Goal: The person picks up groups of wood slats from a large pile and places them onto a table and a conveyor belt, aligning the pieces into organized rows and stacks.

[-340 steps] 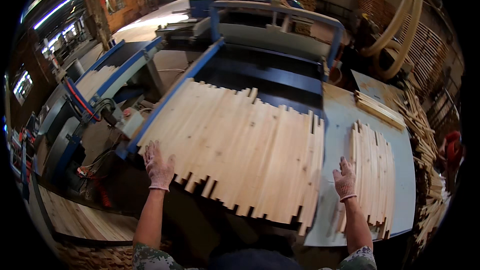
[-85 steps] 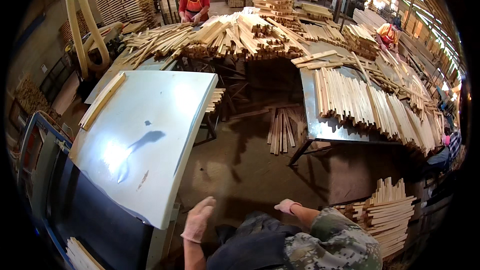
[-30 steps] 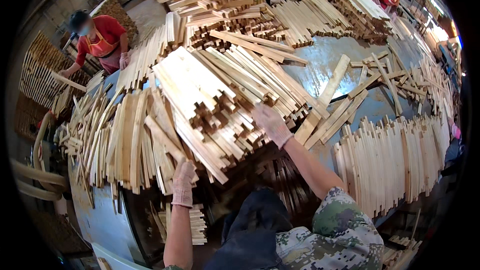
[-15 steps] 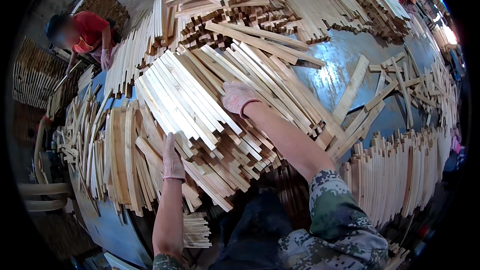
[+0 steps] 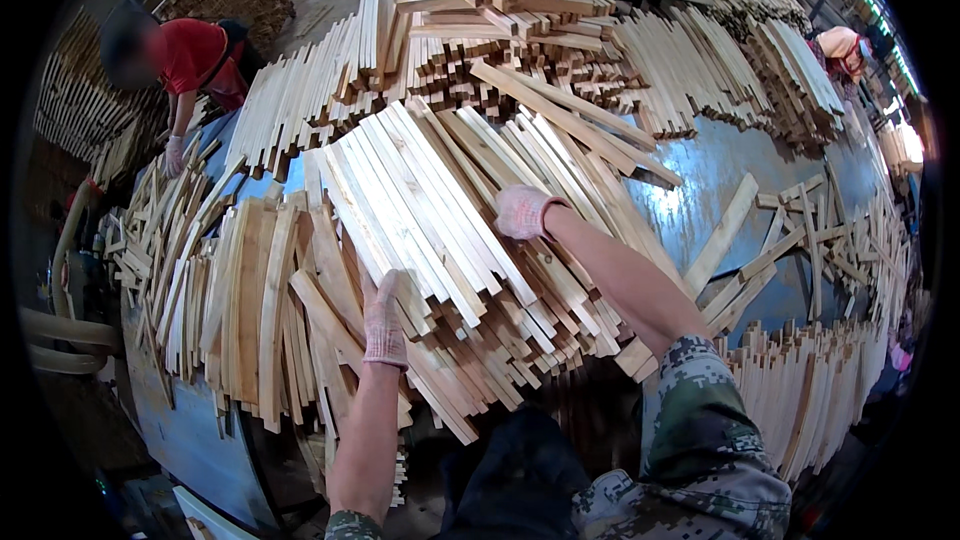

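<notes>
A side-by-side layer of pale wooden strips lies tilted on a heap of similar strips in front of me. At its near left edge is my left hand, in a pinkish knitted glove, its fingers stretched out along the wood. My right hand, gloved alike, rests against the layer's right side with curled fingers; their tips are hidden, closed on the edge strips as far as shows. Browner strips continue beneath and right of that hand, their near ends uneven.
Loose strips stand close at left, and crossed offcuts lie on the blue metal table at right. More stacks rise behind. A co-worker in red bends at far left; another person is at far right.
The whole view has shifted, so the strips and both my hands appear farther right. My hands keep about the same places on the layer. The red-clad co-worker's gloved hand has moved down toward loose strips.
</notes>
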The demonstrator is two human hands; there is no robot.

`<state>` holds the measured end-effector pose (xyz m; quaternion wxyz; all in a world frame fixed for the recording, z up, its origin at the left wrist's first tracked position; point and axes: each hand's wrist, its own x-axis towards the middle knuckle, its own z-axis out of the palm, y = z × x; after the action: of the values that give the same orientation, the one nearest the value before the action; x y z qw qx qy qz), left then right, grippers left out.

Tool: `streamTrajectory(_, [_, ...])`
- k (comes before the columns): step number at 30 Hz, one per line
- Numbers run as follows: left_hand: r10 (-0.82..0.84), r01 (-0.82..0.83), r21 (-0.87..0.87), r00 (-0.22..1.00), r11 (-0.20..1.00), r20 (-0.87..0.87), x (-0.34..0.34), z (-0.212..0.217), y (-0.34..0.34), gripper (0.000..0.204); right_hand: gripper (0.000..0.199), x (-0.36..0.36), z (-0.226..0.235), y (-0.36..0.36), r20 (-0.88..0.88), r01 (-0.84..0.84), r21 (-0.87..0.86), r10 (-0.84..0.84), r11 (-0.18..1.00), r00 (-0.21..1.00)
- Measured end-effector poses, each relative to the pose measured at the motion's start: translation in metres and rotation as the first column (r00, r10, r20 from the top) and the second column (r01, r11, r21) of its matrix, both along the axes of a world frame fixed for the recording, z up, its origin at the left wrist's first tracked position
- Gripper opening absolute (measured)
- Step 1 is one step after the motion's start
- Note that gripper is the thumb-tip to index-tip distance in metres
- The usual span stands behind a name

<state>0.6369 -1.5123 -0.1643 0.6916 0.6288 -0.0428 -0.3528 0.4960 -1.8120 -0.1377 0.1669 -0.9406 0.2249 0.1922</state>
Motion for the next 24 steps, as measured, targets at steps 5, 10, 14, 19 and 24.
streamTrajectory(5, [0.017, -0.017, -0.04, 1.0, 0.999, -0.01, 0.012, -0.018, 0.004, 0.09, 0.035, 0.002, -0.008, 0.005, 0.023, 0.005, -0.016, -0.005, 1.0, 1.0])
streamTrajectory(10, [-0.005, 0.006, -0.048, 1.0, 0.999, 0.011, 0.013, -0.02, 0.015, 0.088, 0.038, -0.005, 0.006, 0.019, 0.031, 0.106, 0.071, -0.108, 0.992, 0.994])
streamTrajectory(14, [-0.021, 0.021, 0.007, 1.0, 1.0, -0.007, 0.003, 0.004, 0.016, 0.084, 0.037, 0.001, 0.006, 0.016, -0.006, 0.038, 0.071, -0.038, 0.997, 0.999])
streamTrajectory(19, [-0.118, 0.12, 0.045, 0.992, 0.992, -0.051, 0.001, 0.022, 0.014, 0.089, 0.029, -0.008, -0.001, 0.01, -0.142, -0.332, -0.149, 0.312, 0.931, 0.939])
streamTrajectory(24, [-0.003, 0.003, 0.037, 1.0, 0.999, -0.001, -0.005, 0.013, 0.007, 0.097, 0.028, -0.011, -0.01, 0.01, 0.001, -0.193, -0.182, 0.196, 0.964, 0.981])
